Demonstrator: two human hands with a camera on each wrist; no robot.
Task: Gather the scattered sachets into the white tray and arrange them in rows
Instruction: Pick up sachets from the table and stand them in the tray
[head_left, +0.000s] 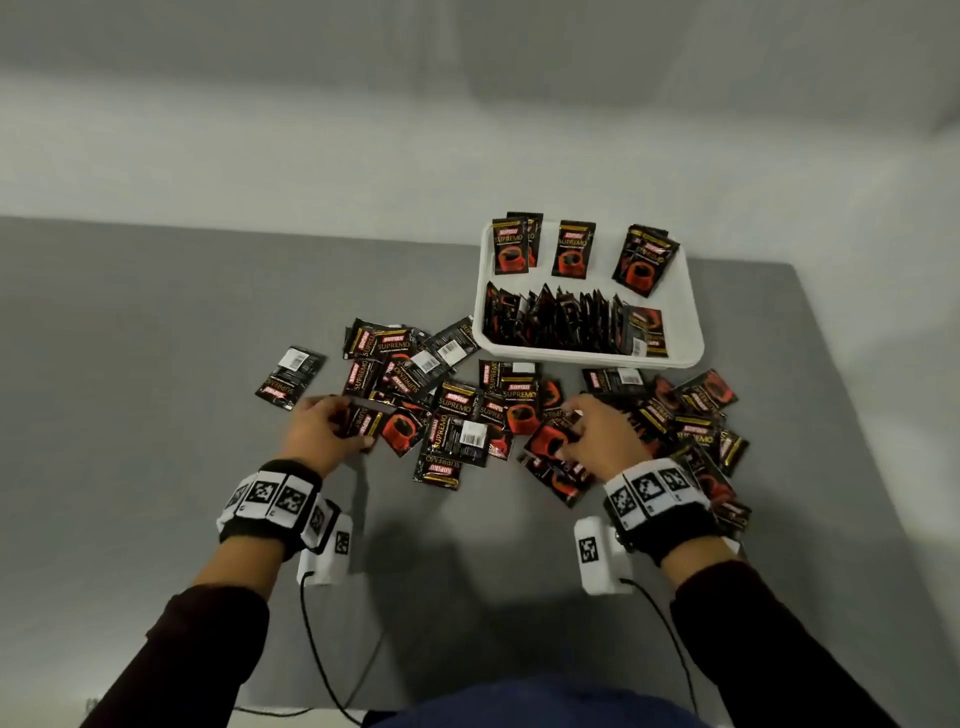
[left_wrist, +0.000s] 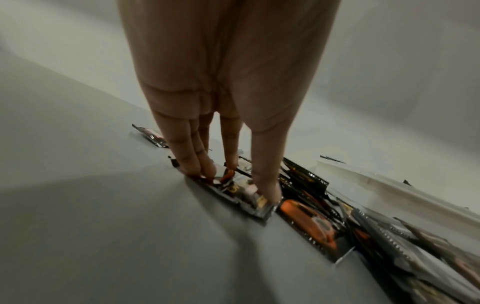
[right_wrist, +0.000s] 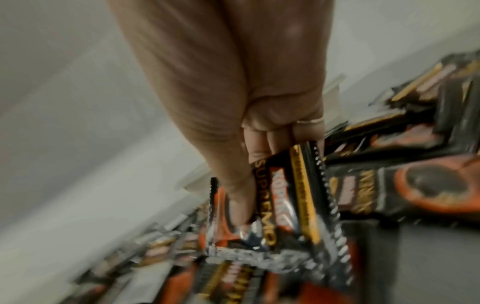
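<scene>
Black-red sachets (head_left: 470, 415), white tray (head_left: 685, 332).

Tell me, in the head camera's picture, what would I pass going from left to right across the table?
Lone sachet → left hand pinching a sachet → middle heap of sachets → right hand gripping a sachet → right-side heap.

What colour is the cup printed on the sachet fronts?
Red-orange, on a black sachet; the head view shows it best, on the sachets in the white tray.
</scene>
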